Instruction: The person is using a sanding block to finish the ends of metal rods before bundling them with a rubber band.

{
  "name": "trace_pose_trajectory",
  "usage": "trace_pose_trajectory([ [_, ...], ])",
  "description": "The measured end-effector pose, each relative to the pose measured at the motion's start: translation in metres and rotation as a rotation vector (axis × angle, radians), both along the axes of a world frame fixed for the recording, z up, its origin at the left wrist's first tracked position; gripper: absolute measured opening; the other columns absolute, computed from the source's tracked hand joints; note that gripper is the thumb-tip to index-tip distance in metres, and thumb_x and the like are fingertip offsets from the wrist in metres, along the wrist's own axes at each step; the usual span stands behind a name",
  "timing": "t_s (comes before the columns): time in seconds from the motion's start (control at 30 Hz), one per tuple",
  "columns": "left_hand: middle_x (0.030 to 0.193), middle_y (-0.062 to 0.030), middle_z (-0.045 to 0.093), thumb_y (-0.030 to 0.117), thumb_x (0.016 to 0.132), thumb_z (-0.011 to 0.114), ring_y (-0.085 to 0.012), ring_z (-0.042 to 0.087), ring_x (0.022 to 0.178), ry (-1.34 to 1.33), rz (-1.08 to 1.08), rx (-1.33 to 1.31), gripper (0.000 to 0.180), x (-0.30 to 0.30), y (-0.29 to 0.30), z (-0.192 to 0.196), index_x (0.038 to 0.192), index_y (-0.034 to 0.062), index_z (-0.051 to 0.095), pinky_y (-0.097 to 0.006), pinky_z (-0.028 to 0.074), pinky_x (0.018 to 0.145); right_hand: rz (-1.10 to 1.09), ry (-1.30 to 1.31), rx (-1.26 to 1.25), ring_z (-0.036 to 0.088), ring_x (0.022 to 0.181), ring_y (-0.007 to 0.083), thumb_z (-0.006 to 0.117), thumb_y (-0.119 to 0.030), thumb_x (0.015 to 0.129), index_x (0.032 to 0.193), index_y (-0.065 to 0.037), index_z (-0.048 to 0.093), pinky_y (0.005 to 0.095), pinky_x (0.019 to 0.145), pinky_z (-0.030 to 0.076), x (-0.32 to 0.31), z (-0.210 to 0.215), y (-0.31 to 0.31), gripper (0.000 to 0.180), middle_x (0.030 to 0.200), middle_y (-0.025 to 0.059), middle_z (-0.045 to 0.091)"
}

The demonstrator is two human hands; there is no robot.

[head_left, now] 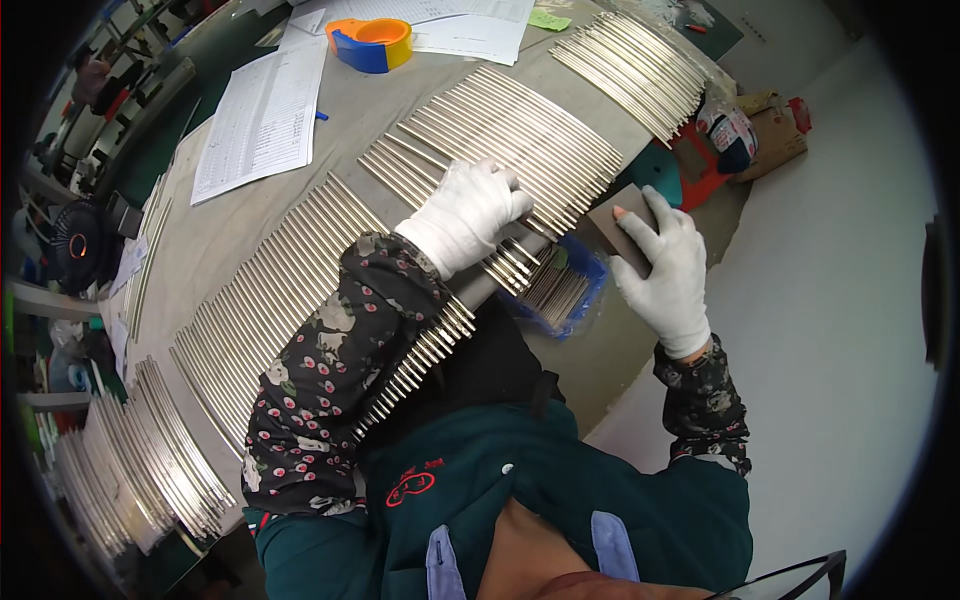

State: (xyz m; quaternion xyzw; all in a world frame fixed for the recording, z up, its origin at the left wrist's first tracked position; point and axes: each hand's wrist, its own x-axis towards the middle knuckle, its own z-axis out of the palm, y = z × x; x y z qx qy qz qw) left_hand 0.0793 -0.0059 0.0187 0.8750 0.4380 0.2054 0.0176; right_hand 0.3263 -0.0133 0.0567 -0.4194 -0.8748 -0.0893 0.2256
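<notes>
Long silvery metal rods (270, 310) lie side by side in rows across the grey-covered table. My left hand (468, 212), in a white glove, is closed over a few metal rods (405, 165) in the gap between two rows; its fingertips are partly hidden. Past the table's near edge, my right hand (668, 262), gloved with one bare fingertip showing, grips a flat brown block (622, 228). That block is close to the ends of the middle row of rods (520, 135). Whether it touches any rod, I cannot tell.
Another rod row (635, 70) lies at the far right, and more rods (150, 450) at the lower left. A blue bin (590, 310) holding rods stands below the table edge. Paper sheets (265, 125) and an orange-and-blue tape dispenser (370, 45) rest at the back.
</notes>
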Motion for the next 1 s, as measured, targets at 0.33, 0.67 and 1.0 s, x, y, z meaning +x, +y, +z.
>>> trace_pose_trajectory([
  [0.33,0.084,-0.0045,0.058,0.022,0.075,0.069,-0.0258,0.054,0.088,0.043,-0.076,-0.384,0.016,-0.001,0.003,-0.001,0.082,0.0116,0.060,-0.040,0.041,0.077,0.010,-0.011,-0.014,0.053,0.098,0.0338,0.067,-0.016,0.060,0.104,-0.010,0.063,0.0414,0.081,0.044,0.001,-0.004,-0.003,0.044,0.120,0.0202,0.052],
  [0.67,0.074,-0.0072,0.060,0.020,0.081,0.062,-0.0275,0.059,0.076,-0.185,-0.072,-0.370,0.013,0.001,0.010,-0.017,0.078,0.0073,0.058,-0.040,0.042,0.071,0.287,-0.014,-0.130,0.052,0.099,0.0313,0.069,-0.020,0.060,0.106,-0.014,0.059,0.0383,0.075,0.041,-0.030,0.000,-0.031,0.048,0.122,0.0197,0.047],
  [1.0,0.070,-0.0066,0.058,0.023,0.084,0.060,-0.0266,0.057,0.074,-0.188,-0.034,-0.387,0.017,0.002,0.009,-0.019,0.074,0.0088,0.057,-0.038,0.037,0.077,0.348,-0.080,-0.168,0.053,0.093,0.0315,0.067,-0.018,0.062,0.102,-0.012,0.064,0.0405,0.072,0.042,-0.038,0.004,-0.028,0.041,0.116,0.0186,0.052],
])
